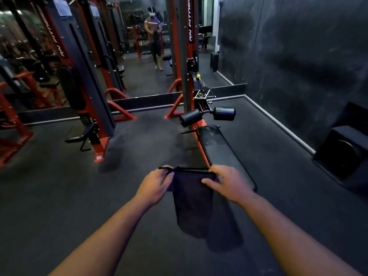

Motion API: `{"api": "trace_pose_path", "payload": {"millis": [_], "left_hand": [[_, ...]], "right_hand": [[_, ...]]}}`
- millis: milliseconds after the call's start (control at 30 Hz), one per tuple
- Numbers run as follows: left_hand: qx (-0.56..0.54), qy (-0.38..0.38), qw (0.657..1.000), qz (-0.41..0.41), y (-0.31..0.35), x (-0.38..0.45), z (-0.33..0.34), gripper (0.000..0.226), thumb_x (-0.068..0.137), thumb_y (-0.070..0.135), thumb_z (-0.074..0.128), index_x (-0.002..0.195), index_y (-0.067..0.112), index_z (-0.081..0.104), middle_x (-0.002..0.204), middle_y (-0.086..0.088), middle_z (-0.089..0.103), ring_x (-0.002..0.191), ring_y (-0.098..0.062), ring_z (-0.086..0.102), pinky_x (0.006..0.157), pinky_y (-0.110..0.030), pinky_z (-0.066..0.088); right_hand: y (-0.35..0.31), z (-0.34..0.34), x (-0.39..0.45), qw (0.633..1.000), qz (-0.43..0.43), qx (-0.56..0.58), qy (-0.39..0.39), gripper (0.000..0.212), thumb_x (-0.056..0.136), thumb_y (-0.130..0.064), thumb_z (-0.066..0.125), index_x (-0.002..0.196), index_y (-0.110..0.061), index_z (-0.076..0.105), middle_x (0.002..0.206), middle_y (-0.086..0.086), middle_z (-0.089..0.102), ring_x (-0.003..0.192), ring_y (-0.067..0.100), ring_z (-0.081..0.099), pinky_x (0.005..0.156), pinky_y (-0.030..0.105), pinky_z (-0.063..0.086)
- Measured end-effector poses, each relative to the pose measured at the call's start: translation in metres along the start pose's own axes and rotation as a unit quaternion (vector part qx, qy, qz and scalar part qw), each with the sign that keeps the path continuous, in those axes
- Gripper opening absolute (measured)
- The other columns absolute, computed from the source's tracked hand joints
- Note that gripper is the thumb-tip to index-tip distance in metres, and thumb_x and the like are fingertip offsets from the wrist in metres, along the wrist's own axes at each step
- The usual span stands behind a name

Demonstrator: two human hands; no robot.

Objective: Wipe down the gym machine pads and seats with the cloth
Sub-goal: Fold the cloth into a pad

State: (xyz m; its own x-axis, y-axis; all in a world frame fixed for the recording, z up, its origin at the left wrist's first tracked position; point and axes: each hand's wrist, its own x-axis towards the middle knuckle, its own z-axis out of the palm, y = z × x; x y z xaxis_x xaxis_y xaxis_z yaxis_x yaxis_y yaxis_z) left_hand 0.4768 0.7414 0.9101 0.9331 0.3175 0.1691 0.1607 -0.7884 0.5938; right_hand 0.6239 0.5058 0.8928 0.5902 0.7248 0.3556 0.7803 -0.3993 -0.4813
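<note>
A dark cloth (192,202) hangs down in front of me, stretched by its top edge between both hands. My left hand (157,186) pinches the top left corner and my right hand (229,183) grips the top right corner. Just beyond the cloth, a long black padded seat (223,150) on a red frame runs away from me. At its far end sit two black roller pads (207,115). The cloth is held in the air, above the near end of the seat.
A red and black cable tower (185,56) stands behind the roller pads. Another machine with a black pad (70,86) and footrest is at the left. A mirror wall (139,46) shows a person's reflection. A dark speaker box (346,150) sits at the right by the wall.
</note>
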Motion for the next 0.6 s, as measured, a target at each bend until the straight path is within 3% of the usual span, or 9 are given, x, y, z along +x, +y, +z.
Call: {"api": "trace_pose_path", "payload": {"millis": [33,100,167,233,267,333,467,533,600], "left_hand": [[-0.047,0.006,0.999,-0.005,0.0,0.014,-0.001,0.024,0.099,0.035,0.047,0.08,0.026,0.058,0.078,0.006,0.069,0.078,-0.006,0.064,0.075,-0.033,0.047],[-0.153,0.049,0.986,-0.04,0.007,0.044,0.0,0.028,0.104,0.021,0.053,0.077,0.02,0.06,0.077,0.009,0.065,0.073,-0.001,0.06,0.075,-0.032,0.046],[-0.319,0.067,0.941,-0.094,0.019,0.073,0.003,0.025,0.106,0.014,0.051,0.082,0.017,0.056,0.086,0.001,0.064,0.078,-0.006,0.06,0.075,-0.034,0.051],[-0.478,0.056,0.871,-0.103,0.02,0.096,0.007,0.023,0.106,0.029,0.053,0.101,0.006,0.057,0.102,-0.015,0.07,0.094,-0.021,0.066,0.079,-0.038,0.056],[-0.518,0.043,0.849,-0.096,0.014,0.11,0.011,0.04,0.102,0.043,0.058,0.113,0.004,0.058,0.116,-0.019,0.071,0.106,-0.026,0.066,0.088,-0.041,0.054],[-0.533,-0.01,0.842,-0.085,-0.002,0.13,0.023,0.063,0.088,0.055,0.07,0.128,0.007,0.061,0.131,-0.014,0.068,0.121,-0.024,0.064,0.102,-0.04,0.051],[-0.515,-0.091,0.848,-0.091,-0.023,0.172,0.046,0.03,0.084,0.02,0.081,0.109,0.005,0.072,0.111,-0.013,0.076,0.099,-0.017,0.071,0.089,-0.033,0.054],[-0.545,-0.1,0.826,-0.106,-0.03,0.198,0.052,0.026,0.086,0.021,0.073,0.106,0.004,0.071,0.108,-0.015,0.076,0.093,-0.018,0.072,0.082,-0.033,0.055],[-0.572,-0.109,0.802,-0.129,-0.038,0.224,0.051,0.027,0.092,0.023,0.068,0.112,0.004,0.069,0.112,-0.016,0.076,0.096,-0.022,0.072,0.079,-0.033,0.058]], "right_hand": [[0.003,0.0,0.01,0.997,0.025,0.068,0.012,0.026,0.088,-0.055,0.067,0.099,-0.035,0.055,0.082,-0.014,0.062,0.077,0.004,0.061,0.069,0.035,0.053],[0.009,-0.002,0.035,0.972,0.072,0.216,0.052,0.034,0.088,-0.029,0.079,0.103,-0.037,0.05,0.081,-0.014,0.056,0.074,-0.002,0.056,0.071,0.023,0.049],[0.006,-0.009,0.063,0.936,0.108,0.323,0.09,0.043,0.088,-0.013,0.08,0.11,-0.034,0.05,0.087,-0.008,0.054,0.076,-0.005,0.054,0.076,0.017,0.046],[0.0,-0.018,0.091,0.901,0.114,0.405,0.108,0.046,0.089,-0.009,0.078,0.118,-0.032,0.049,0.093,0.006,0.065,0.083,0.004,0.063,0.08,0.026,0.054],[-0.002,-0.022,0.11,0.886,0.12,0.43,0.122,0.046,0.09,-0.009,0.077,0.119,-0.032,0.05,0.097,0.01,0.07,0.088,0.013,0.068,0.083,0.033,0.058],[-0.002,-0.026,0.147,0.863,0.15,0.452,0.168,0.046,0.087,-0.013,0.078,0.12,-0.031,0.051,0.104,0.013,0.073,0.097,0.026,0.072,0.087,0.044,0.059],[0.021,-0.029,0.211,0.773,0.251,0.53,0.242,0.05,0.088,-0.025,0.08,0.129,-0.023,0.05,0.113,0.012,0.072,0.099,0.025,0.071,0.095,0.049,0.054],[0.046,-0.017,0.216,0.748,0.296,0.562,0.191,0.066,0.087,-0.049,0.074,0.14,-0.018,0.049,0.122,0.009,0.071,0.108,0.026,0.069,0.098,0.046,0.05],[0.061,0.004,0.2,0.777,0.358,0.517,0.039,0.066,0.089,-0.068,0.059,0.136,-0.022,0.06,0.125,0.001,0.073,0.117,0.024,0.068,0.096,0.042,0.05]]}}
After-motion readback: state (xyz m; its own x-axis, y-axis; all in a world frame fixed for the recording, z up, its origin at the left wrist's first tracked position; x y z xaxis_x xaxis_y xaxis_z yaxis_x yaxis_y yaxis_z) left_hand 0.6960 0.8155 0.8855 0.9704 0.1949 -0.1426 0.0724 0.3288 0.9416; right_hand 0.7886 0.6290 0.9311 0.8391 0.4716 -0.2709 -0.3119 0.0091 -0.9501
